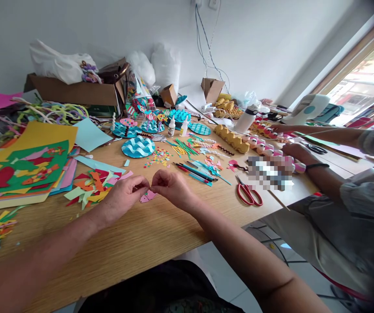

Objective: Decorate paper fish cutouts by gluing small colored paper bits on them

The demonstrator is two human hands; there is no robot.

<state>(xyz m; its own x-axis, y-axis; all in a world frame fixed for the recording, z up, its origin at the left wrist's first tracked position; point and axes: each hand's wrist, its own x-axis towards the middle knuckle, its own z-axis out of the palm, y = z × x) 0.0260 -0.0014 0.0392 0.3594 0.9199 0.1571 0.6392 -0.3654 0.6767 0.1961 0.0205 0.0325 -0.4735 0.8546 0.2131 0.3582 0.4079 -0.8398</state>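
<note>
Over the front of the wooden table, my left hand [128, 194] and my right hand [173, 187] meet at the fingertips, both pinched closed. Whatever sits between the fingers is too small to make out. Just beneath them lies a pink paper cut-out [148, 197], partly covered by the fingers. To the left of my left hand is a heap of coloured paper scraps [97, 187]. Beyond my hands, small paper dots [158, 157] are scattered near a blue wavy-patterned disc [138, 148]. Several pens [195, 172] lie past my right hand.
Red-handled scissors [249, 194] rest to the right, near a thin stick [278, 200]. Stacked coloured sheets [53, 130] fill the left side. Two glue bottles [171, 127] and a white flask [246, 119] stand farther back. At right, another person's arms [327, 174] reach over painted egg-carton strips [267, 148].
</note>
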